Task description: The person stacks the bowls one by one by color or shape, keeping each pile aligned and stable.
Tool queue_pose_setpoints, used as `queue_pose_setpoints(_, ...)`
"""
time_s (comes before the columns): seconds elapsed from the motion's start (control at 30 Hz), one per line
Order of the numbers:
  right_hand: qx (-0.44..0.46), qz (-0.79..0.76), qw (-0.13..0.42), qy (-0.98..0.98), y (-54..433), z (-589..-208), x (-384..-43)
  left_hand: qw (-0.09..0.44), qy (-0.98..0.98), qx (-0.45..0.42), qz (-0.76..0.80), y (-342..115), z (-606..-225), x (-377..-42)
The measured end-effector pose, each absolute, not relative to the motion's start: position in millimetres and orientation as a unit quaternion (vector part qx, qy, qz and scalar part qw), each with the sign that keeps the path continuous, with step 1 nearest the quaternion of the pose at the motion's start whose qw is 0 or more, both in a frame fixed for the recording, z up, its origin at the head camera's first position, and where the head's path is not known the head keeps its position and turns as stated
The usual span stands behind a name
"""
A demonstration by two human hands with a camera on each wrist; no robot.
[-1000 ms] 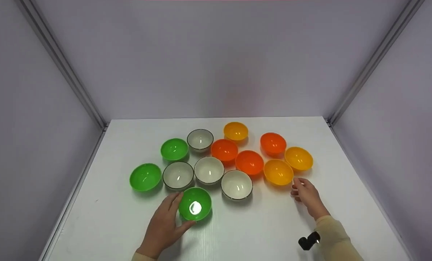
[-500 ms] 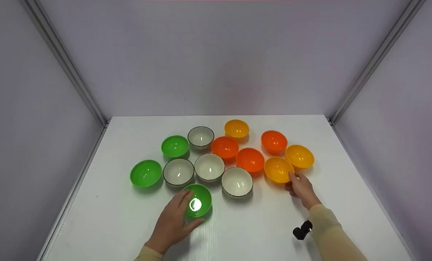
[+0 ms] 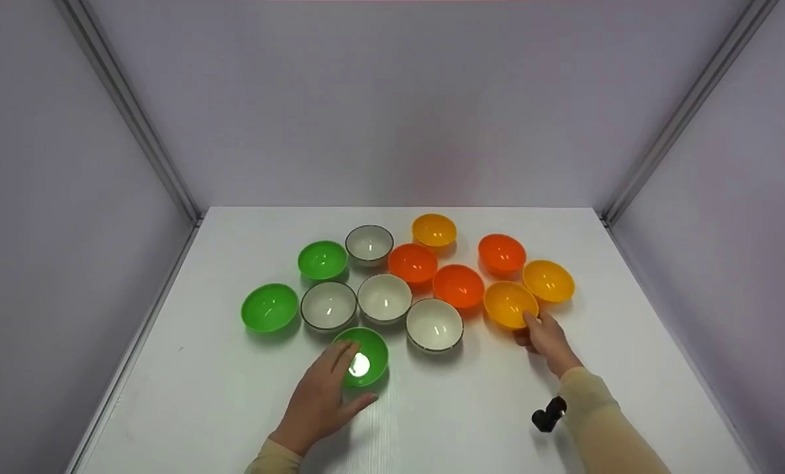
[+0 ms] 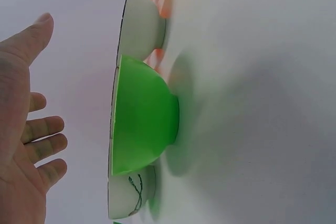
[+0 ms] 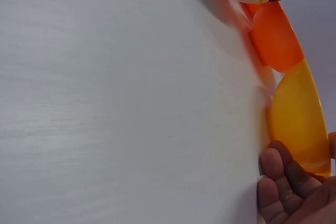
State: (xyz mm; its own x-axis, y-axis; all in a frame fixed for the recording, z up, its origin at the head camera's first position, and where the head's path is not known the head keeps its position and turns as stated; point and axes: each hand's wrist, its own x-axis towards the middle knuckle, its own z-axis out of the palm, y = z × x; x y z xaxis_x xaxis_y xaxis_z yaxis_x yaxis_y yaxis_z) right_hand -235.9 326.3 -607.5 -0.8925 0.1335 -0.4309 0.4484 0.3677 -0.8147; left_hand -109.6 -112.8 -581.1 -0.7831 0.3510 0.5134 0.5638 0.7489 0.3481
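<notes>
My left hand (image 3: 319, 400) hovers over the near green bowl (image 3: 374, 352), fingers extended across its left side and thumb spread out. In the left wrist view, a gap shows between that hand (image 4: 16, 98) and the green bowl (image 4: 144, 116). With thumb at the rim and fingers curled against the outside, my right hand (image 3: 550, 341) pinches a yellow bowl (image 3: 508, 304) at its near right side. The right wrist view shows the fingers (image 5: 273, 163) against the yellow bowl's wall (image 5: 302, 119). Both bowls are upright.
Several white bowls (image 3: 434, 326) with dark rims stand mid-table. Orange bowls (image 3: 458, 286) sit beside them, and another yellow bowl (image 3: 548, 282) is at the right. Two more green bowls (image 3: 269, 308) stand left. Panels (image 3: 399, 105) enclose the white table (image 3: 188, 368) at back and sides.
My right hand has moved left and taken hold of the yellow bowl's rim. My left hand has shifted right over the green bowl, its thumb coming away from the rim.
</notes>
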Motion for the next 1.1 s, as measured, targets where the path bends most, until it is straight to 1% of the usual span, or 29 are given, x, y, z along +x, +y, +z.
queue_pose_setpoints(0.13,0.184,-0.533,0.152,0.812,327,-606,-235,0.215,-0.908,-0.247,-0.261,-109,-578,-108)
queue_pose_setpoints(0.33,0.186,-0.532,0.157,0.811,331,-605,-232,0.248,-0.892,-0.245,-0.287,-98,-572,-104)
queue_pose_setpoints(0.5,0.177,-0.526,0.153,0.818,332,-595,-226,0.254,-0.882,-0.254,-0.306,-87,-570,-103)
queue_pose_setpoints(0.63,0.151,-0.516,0.151,0.83,330,-582,-220,0.24,-0.873,-0.256,-0.339,-79,-572,-100)
queue_pose_setpoints(0.87,0.083,-0.503,0.145,0.848,315,-564,-203,0.192,-0.865,-0.256,-0.387,-56,-574,-95)
queue_pose_setpoints(1.1,-0.008,-0.505,0.186,0.843,289,-554,-184,0.157,-0.881,-0.266,-0.359,-31,-590,-96)
